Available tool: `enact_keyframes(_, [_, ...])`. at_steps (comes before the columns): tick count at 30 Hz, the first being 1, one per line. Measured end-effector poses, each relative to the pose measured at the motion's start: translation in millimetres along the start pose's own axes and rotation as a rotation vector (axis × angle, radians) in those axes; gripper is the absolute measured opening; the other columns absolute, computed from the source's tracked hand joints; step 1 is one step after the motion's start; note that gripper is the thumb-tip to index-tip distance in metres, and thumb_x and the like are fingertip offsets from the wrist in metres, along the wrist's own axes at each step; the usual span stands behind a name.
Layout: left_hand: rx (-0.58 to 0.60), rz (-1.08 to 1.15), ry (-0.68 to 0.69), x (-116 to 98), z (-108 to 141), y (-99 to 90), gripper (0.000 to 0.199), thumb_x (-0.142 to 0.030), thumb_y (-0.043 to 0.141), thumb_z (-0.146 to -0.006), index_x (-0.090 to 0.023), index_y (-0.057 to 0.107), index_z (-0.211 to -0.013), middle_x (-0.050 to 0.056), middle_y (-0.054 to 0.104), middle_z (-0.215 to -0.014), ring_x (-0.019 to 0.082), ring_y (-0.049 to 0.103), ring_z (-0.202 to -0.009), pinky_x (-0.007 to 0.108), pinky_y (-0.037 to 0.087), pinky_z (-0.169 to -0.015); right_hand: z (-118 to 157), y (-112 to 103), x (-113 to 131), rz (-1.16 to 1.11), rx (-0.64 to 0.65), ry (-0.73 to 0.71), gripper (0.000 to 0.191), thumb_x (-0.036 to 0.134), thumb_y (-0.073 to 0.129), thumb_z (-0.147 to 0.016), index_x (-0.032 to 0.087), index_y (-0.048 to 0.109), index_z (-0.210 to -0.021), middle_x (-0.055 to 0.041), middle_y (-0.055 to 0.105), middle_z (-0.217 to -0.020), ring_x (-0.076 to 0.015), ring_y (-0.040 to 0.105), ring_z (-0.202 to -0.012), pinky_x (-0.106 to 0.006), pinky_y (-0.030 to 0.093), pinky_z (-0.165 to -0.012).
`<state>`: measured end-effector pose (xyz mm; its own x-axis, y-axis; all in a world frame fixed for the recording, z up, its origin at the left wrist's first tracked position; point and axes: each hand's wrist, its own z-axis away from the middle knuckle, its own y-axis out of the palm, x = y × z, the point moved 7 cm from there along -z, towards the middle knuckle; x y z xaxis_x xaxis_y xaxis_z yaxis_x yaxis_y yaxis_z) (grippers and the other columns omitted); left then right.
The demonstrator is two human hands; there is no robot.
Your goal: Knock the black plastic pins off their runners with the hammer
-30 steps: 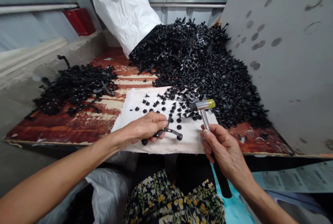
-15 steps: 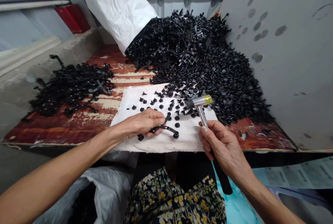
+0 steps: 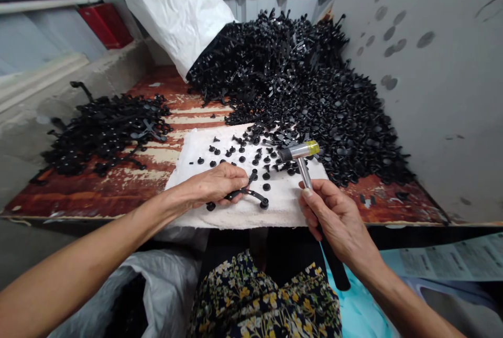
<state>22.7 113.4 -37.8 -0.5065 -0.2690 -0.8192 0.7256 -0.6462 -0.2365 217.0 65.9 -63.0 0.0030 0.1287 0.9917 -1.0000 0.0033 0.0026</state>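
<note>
My left hand (image 3: 225,183) pinches a black X-shaped plastic part (image 3: 254,193) with round feet at its arm ends, low over a white cloth pad (image 3: 228,220). My fingers cover its middle and left side. In my right hand (image 3: 330,207) is a mallet (image 3: 301,152) with a dark face, a yellow face and a metal neck; its black handle runs down past my palm. The mallet head hangs to the right of the part, apart from it. Several small black round-headed pegs (image 3: 266,187) stand and lie on the pad around my left hand.
A big heap of black pieces (image 3: 283,71) spills from a white sack (image 3: 176,8) at the back. Another pile of black crossed parts (image 3: 110,128) lies on the left of the worn red tabletop (image 3: 157,159). A grey panel (image 3: 440,91) bounds the right side.
Both hands hold nearly the same pose, with the X-shaped part and the mallet still gripped. The whole view has shifted very slightly.
</note>
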Motion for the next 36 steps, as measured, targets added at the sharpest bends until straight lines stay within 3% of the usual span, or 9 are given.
enact_keyframes(6, [-0.001, -0.016, 0.002, 1, -1, -0.4, 0.023, -0.026, 0.049, -0.083, -0.017, 0.046, -0.063, -0.005, 0.045, -0.047, 0.003, 0.028, -0.035, 0.015, 0.019, -0.035, 0, -1, 3, 0.047, 0.004, -0.055, 0.028, 0.048, 0.060, -0.088, 0.022, 0.058, -0.095, 0.0057, 0.047, -0.065, -0.0077, 0.036, -0.045, -0.017, 0.030, -0.033])
enact_keyframes(10, [0.009, 0.007, -0.029, 4, -3, -2.3, 0.026, -0.029, 0.052, -0.082, -0.017, 0.044, -0.060, -0.005, 0.044, -0.047, 0.003, 0.028, -0.034, 0.016, 0.018, -0.034, 2, -1, 8, 0.230, 0.023, -0.117, 0.030, 0.044, 0.051, -0.094, 0.021, 0.061, -0.110, 0.0027, 0.055, -0.070, -0.0097, 0.047, -0.050, -0.019, 0.041, -0.042])
enact_keyframes(14, [0.035, 0.042, -0.031, 6, -2, -2.5, 0.027, -0.028, 0.054, -0.080, -0.016, 0.045, -0.058, -0.004, 0.044, -0.047, 0.002, 0.028, -0.033, 0.015, 0.018, -0.034, 4, 1, 23, 0.493, 0.020, -0.269, 0.040, 0.033, 0.046, -0.095, 0.019, 0.056, -0.131, -0.0069, 0.071, -0.092, -0.0190, 0.067, -0.082, -0.030, 0.056, -0.073])
enact_keyframes(18, [0.045, 0.101, -0.055, 6, -2, -2.3, 0.025, -0.024, 0.054, -0.079, -0.016, 0.046, -0.057, -0.004, 0.047, -0.047, 0.002, 0.030, -0.031, 0.015, 0.017, -0.032, 6, 13, 42, 0.678, 0.073, -0.523, 0.042, 0.020, 0.045, -0.093, 0.020, 0.057, -0.133, -0.0112, 0.068, -0.124, -0.0222, 0.065, -0.112, -0.035, 0.053, -0.092])
enact_keyframes(23, [0.046, 0.109, -0.097, 6, -4, -3.3, 0.024, -0.021, 0.053, -0.078, -0.016, 0.045, -0.056, -0.003, 0.048, -0.046, 0.003, 0.029, -0.029, 0.016, 0.015, -0.031, 14, 24, 64, 0.764, 0.054, -0.788, 0.052, 0.007, 0.040, -0.091, 0.019, 0.049, -0.141, -0.0111, 0.069, -0.108, -0.0172, 0.068, -0.086, -0.029, 0.057, -0.076])
enact_keyframes(27, [0.070, 0.121, -0.099, 7, -4, -3.8, 0.024, -0.024, 0.056, -0.076, -0.015, 0.048, -0.055, -0.003, 0.048, -0.046, 0.002, 0.029, -0.029, 0.016, 0.016, -0.031, 12, 30, 65, 0.963, 0.089, -0.774, 0.050, 0.009, 0.037, -0.091, 0.015, 0.054, -0.138, -0.0080, 0.064, -0.082, -0.0154, 0.058, -0.057, -0.027, 0.051, -0.052])
enact_keyframes(29, [0.080, 0.127, -0.092, 9, -4, -4.3, 0.023, -0.027, 0.058, -0.076, -0.015, 0.050, -0.057, -0.003, 0.048, -0.046, 0.003, 0.030, -0.030, 0.016, 0.017, -0.031, 13, 30, 67, 0.963, 0.093, -0.759, 0.050, 0.009, 0.037, -0.091, 0.018, 0.055, -0.138, -0.0067, 0.063, -0.078, -0.0155, 0.057, -0.056, -0.027, 0.051, -0.052])
enact_keyframes(32, [0.087, 0.132, -0.078, 10, -4, -4.8, 0.024, -0.029, 0.059, -0.075, -0.016, 0.049, -0.057, -0.003, 0.048, -0.047, 0.003, 0.031, -0.030, 0.017, 0.017, -0.032, 18, 25, 78, 0.801, -0.005, -0.825, 0.055, 0.008, 0.039, -0.092, 0.024, 0.048, -0.144, -0.0079, 0.065, -0.087, -0.0181, 0.062, -0.072, -0.029, 0.054, -0.065])
enact_keyframes(36, [0.076, 0.120, -0.065, 10, -5, -4.6, 0.025, -0.030, 0.058, -0.074, -0.016, 0.048, -0.056, -0.003, 0.047, -0.046, 0.004, 0.031, -0.030, 0.018, 0.018, -0.032, 16, 32, 67, 0.925, 0.087, -0.779, 0.055, 0.007, 0.039, -0.089, 0.023, 0.054, -0.139, -0.0055, 0.063, -0.079, -0.0155, 0.057, -0.057, -0.026, 0.050, -0.052])
